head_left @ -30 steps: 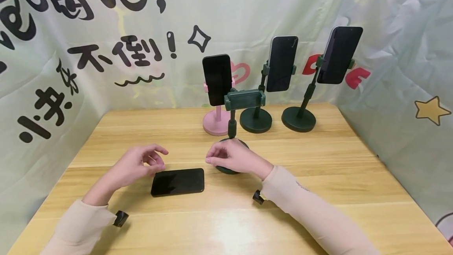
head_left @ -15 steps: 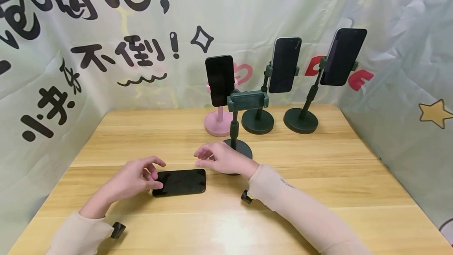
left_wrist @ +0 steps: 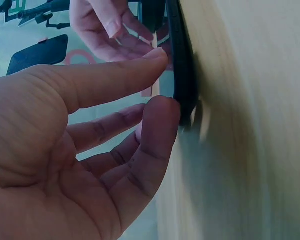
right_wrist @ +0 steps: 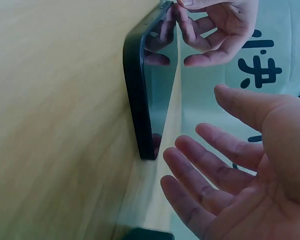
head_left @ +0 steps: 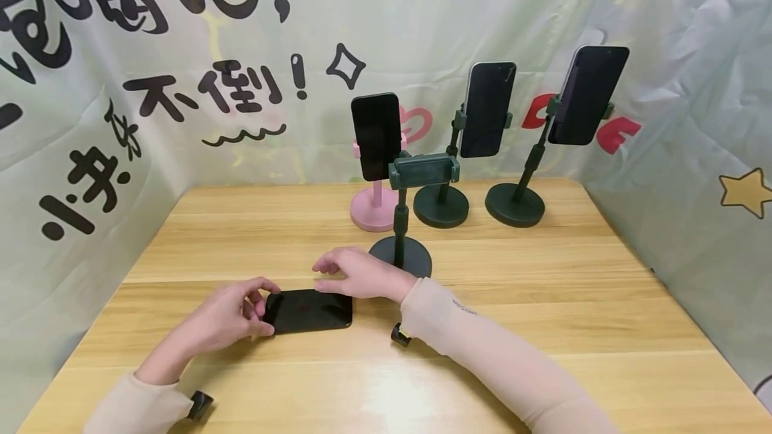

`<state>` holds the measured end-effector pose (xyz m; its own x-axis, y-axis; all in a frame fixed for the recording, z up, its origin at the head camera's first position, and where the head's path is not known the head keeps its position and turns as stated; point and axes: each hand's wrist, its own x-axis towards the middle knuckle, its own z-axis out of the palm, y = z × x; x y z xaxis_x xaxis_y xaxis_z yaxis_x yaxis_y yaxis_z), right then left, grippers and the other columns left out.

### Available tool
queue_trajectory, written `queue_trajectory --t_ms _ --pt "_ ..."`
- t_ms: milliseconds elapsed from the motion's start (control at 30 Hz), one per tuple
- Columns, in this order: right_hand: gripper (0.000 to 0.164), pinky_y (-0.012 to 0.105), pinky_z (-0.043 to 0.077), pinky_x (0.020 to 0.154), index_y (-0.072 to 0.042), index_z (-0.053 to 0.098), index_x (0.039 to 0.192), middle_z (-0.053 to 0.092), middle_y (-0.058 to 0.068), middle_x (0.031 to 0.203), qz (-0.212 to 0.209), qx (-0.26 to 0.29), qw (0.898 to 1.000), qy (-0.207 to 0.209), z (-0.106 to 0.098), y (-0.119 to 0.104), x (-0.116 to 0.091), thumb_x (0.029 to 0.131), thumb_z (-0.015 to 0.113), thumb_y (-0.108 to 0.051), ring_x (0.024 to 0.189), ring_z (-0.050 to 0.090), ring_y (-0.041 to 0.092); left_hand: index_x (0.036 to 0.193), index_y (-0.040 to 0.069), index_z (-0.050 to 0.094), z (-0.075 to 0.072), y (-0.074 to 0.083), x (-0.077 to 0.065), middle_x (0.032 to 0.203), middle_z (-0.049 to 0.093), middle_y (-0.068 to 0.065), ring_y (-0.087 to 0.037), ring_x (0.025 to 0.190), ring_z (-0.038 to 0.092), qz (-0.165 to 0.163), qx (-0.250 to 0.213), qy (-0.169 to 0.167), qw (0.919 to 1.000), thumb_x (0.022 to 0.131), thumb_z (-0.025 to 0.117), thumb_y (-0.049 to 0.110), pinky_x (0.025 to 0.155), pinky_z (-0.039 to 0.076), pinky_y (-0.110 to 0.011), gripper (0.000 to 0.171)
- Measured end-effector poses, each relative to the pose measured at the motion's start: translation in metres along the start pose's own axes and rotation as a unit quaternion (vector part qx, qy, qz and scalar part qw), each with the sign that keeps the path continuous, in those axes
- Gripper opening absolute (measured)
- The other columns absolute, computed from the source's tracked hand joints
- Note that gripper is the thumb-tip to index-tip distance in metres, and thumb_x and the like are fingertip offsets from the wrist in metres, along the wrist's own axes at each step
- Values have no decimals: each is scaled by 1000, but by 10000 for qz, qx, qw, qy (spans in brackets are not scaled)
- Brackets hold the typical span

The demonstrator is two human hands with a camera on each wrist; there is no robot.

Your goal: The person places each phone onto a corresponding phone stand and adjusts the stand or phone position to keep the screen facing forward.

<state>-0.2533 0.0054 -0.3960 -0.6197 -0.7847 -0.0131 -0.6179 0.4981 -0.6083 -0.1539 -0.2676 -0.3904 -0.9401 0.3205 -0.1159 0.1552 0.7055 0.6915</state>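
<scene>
A black smartphone (head_left: 309, 311) lies flat on the wooden table, screen up. At its left end is my left hand (head_left: 226, 319), thumb and index finger spread to either side of that end. In the left wrist view the fingertips (left_wrist: 160, 102) come right up to the phone's dark edge (left_wrist: 182, 65). My right hand (head_left: 356, 273) hovers over the phone's far right part, palm down, fingers loosely bent with nothing between them. The right wrist view has its fingers (right_wrist: 195, 185) apart from the phone (right_wrist: 142, 95). Behind the right hand stands a dark green phone stand (head_left: 424, 171) with an unfilled clamp.
Along the back stand a pink stand (head_left: 374, 209) and two dark green stands (head_left: 441, 206), (head_left: 515, 205), each holding a phone upright. A pale printed cloth (head_left: 271, 72) hangs behind and at both sides of the table (head_left: 512, 327).
My right hand has moved left from beside the front stand's base to over the phone. My left hand has come slightly down and nearer, to the phone's left end. The phone stays put.
</scene>
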Motion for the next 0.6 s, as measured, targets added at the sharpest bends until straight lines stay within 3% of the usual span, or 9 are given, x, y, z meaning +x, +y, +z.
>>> queue_trajectory --t_ms 233,600 --pt "43 28 54 109 -12 70 140 73 3 133 198 -207 9994 -175 5 -8 7 105 71 -36 124 68 17 133 9 63 2 -5 -2 89 59 0 -7 71 57 72 351 -125 9993 79 95 15 66 46 -22 63" --pt "45 26 54 108 -10 71 139 69 4 129 434 -597 9963 -434 11 -17 15 104 73 -37 120 67 16 133 10 63 5 -7 0 89 59 0 -5 69 55 41 450 35 9990 78 95 10 67 44 -22 64"
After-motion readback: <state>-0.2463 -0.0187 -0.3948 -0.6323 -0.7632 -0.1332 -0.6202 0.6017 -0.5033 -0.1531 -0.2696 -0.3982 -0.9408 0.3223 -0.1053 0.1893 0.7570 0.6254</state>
